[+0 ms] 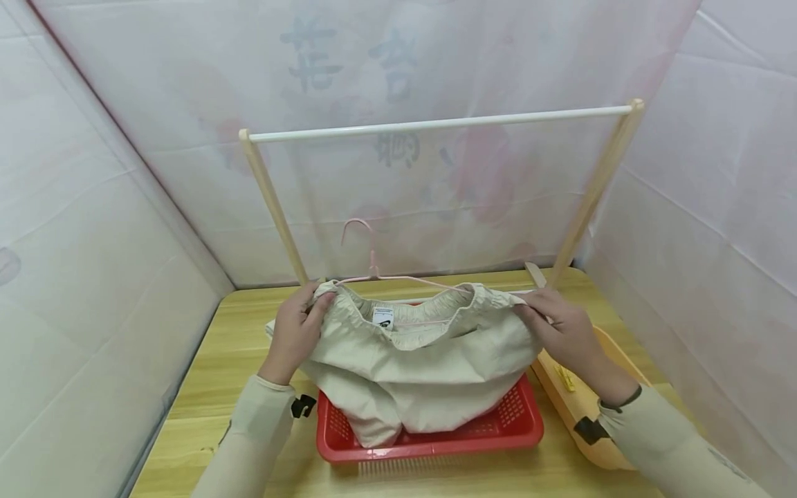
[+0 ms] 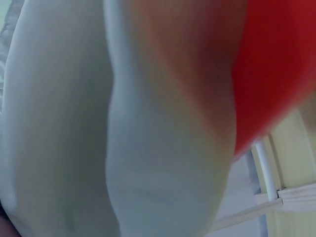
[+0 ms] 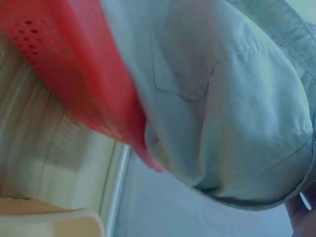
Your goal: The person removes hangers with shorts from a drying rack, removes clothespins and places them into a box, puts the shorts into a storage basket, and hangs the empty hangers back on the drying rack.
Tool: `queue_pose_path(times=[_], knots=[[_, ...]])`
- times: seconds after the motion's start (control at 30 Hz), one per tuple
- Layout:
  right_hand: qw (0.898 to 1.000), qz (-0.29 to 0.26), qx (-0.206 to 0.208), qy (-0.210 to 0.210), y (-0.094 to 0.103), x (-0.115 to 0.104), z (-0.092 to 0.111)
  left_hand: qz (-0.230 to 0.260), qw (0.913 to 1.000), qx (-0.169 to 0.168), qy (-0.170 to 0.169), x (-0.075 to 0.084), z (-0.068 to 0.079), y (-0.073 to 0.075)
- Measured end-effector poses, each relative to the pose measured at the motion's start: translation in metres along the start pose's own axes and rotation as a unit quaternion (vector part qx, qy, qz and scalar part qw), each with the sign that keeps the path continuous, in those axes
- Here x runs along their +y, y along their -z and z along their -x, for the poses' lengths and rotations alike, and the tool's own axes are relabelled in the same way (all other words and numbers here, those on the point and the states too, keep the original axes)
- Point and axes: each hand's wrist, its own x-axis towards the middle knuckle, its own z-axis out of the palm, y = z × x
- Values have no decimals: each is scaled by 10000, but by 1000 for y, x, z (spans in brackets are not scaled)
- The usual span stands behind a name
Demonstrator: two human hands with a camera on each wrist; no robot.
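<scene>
Pale beige shorts [image 1: 429, 377] with a gathered elastic waist and a white label spread between both hands, their lower part hanging into a red basket [image 1: 429, 453]. My left hand [image 1: 295, 335] pinches the waistband at its left end. At the opposite end, my right hand [image 1: 563, 332] grips the waistband between thumb and fingers. A pink hanger [image 1: 373, 268] has its hook above the waist opening, its lower part inside and partly hidden by cloth. Pale cloth [image 2: 163, 163] fills much of the left wrist view, blurred. The right wrist view shows the shorts [image 3: 247, 128] close up.
Behind the basket stands a rack with a white rail [image 1: 436, 125] and wooden posts [image 1: 591, 194]. To the right, a yellow-orange tray [image 1: 600, 446] holds a yellow clothespin [image 1: 565, 378]. Fabric walls [image 1: 93, 277] enclose the wooden table [image 1: 212, 366].
</scene>
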Motion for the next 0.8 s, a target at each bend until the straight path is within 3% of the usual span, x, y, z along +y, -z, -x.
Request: queue_pose_path(times=[0.43, 0.8], knots=[[9968, 451, 592, 284, 9, 8, 16, -92, 9996, 259, 44, -5, 3, 4], [9983, 177, 452, -316, 11, 5, 34, -20, 9982, 597, 46, -10, 6, 4]])
